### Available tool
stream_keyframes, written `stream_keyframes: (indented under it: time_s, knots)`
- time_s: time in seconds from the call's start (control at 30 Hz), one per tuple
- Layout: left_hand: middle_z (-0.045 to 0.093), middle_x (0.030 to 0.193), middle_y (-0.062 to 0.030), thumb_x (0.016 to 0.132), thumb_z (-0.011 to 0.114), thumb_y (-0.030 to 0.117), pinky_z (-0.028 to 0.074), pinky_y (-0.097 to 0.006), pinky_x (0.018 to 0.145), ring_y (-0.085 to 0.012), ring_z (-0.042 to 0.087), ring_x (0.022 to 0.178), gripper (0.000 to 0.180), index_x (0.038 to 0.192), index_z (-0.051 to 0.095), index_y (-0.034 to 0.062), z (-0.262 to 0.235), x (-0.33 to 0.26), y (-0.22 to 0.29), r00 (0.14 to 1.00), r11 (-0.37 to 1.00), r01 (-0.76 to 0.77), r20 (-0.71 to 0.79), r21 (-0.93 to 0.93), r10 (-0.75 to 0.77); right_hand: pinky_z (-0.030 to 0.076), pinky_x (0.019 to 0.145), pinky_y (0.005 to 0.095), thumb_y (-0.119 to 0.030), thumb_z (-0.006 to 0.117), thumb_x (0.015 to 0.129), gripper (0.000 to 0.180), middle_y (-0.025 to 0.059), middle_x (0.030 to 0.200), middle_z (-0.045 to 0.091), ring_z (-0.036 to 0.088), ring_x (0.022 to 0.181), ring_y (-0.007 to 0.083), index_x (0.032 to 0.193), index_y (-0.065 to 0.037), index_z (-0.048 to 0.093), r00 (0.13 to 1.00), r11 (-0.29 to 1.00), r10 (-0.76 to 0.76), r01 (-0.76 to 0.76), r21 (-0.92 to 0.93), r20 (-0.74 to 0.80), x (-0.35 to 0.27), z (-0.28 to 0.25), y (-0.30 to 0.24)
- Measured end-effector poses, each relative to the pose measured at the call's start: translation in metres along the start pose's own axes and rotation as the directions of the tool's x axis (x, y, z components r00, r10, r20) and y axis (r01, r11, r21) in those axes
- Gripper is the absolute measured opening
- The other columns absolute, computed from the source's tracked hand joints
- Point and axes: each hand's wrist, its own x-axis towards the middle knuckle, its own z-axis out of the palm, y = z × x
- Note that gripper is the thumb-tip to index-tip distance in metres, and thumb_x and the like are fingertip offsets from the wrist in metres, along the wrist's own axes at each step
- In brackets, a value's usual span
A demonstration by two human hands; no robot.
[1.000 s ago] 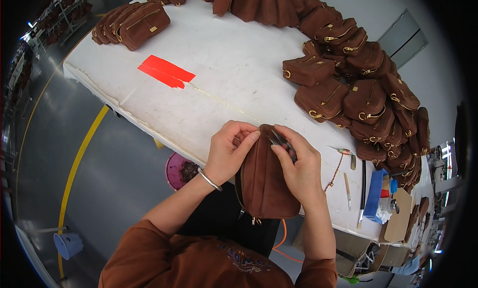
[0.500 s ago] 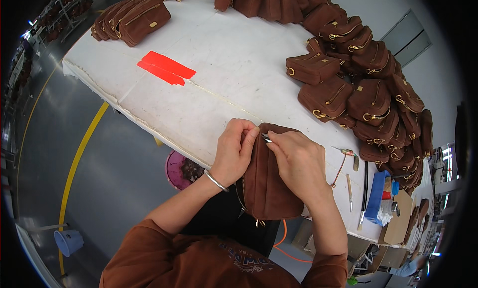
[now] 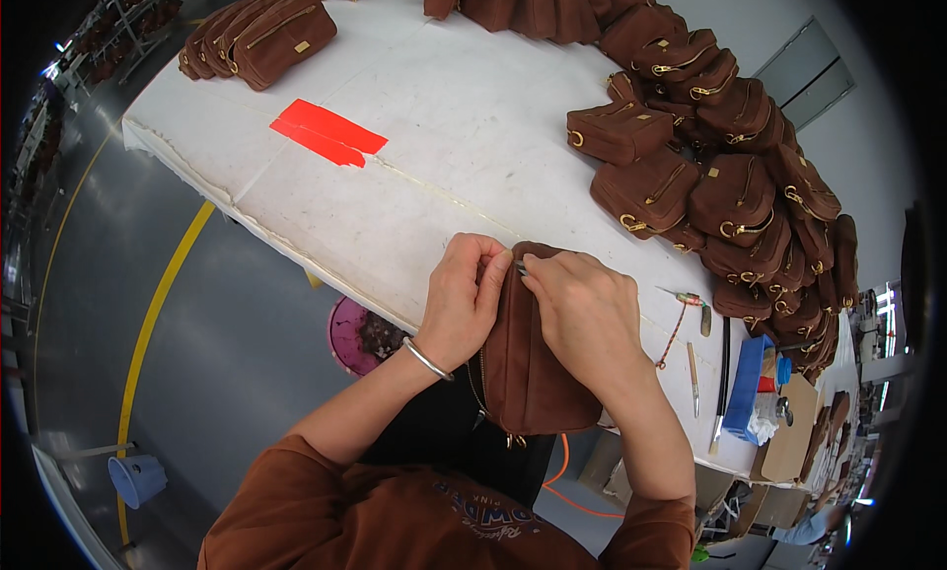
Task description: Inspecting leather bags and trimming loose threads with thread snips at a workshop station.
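Note:
A brown bag (image 3: 528,373) with a gold-toned zipper stands at the table's near edge, in front of my body. My left hand (image 3: 462,299), with a silver bangle at the wrist, is closed in a pinch at the bag's far left corner. Any thread between those fingertips is too small to make out. Over the bag's right side, my right hand (image 3: 589,319) is closed around a small metal tool (image 3: 521,267). Only its tip shows, close to the left fingertips; the palm hides the rest.
Brown bags (image 3: 735,200) are heaped along the table's right side, and several stand far left (image 3: 281,42). Red tape (image 3: 328,133) marks the white table (image 3: 444,106). An awl (image 3: 688,300), a brush (image 3: 693,378) and a blue bin (image 3: 747,383) lie right; a pink basin (image 3: 347,333) sits below.
My right hand has shifted slightly left and turned, bringing the metal tool's tip nearer the left fingertips. Less of the tool shows. The left hand and the bag stay almost still.

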Motion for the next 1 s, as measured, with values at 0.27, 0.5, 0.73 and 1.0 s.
stream_keyframes:
  time_s: [0.27,0.5,0.73,1.0]
  knots:
    - [0.051,0.085,-0.0126,0.094,0.057,0.003,0.046,-0.031,0.065,-0.0217,0.052,0.070,0.006,0.095,0.053,-0.0012,0.000,0.001,0.002,0.997,0.997,-0.075,0.002,0.026,0.075,0.052,0.058,0.0360,-0.001,0.065,0.065,0.009,0.0110,0.071,0.062,0.064,0.070,0.0251,0.073,-0.002,0.060,0.996,0.988,-0.065,0.074,-0.136,0.068,0.005,-0.002,-0.006]
    - [0.050,0.089,-0.0169,0.092,0.054,0.000,0.045,-0.038,0.066,-0.0322,0.053,0.074,0.008,0.097,0.048,-0.0008,-0.002,0.005,0.000,0.986,0.985,-0.157,0.076,0.070,0.151,0.051,0.058,0.0358,0.001,0.064,0.066,0.008,0.0114,0.069,0.063,0.064,0.067,0.0252,0.073,-0.002,0.061,0.995,0.989,-0.053,0.064,-0.136,0.084,0.005,-0.001,-0.005]
    - [0.052,0.085,-0.0139,0.094,0.054,0.002,0.045,-0.032,0.066,-0.0249,0.052,0.072,0.005,0.096,0.050,-0.0009,-0.001,0.010,0.002,0.972,0.968,-0.236,0.047,0.086,0.232,0.052,0.060,0.0401,-0.001,0.064,0.075,0.004,0.0127,0.072,0.064,0.065,0.070,0.0297,0.078,-0.002,0.063,1.000,1.000,0.007,-0.007,-0.010,0.024,-0.003,0.006,0.005]
    - [0.057,0.083,-0.0157,0.090,0.061,0.005,0.045,-0.038,0.061,-0.0315,0.055,0.065,0.010,0.086,0.054,-0.0011,-0.085,-0.013,0.014,0.991,0.981,-0.020,0.137,0.194,-0.007,0.051,0.064,0.0340,-0.008,0.070,0.083,0.014,0.0129,0.084,0.070,0.067,0.072,0.0280,0.096,-0.003,0.072,0.982,0.903,0.191,-0.178,0.391,0.008,-0.061,-0.039,-0.014]
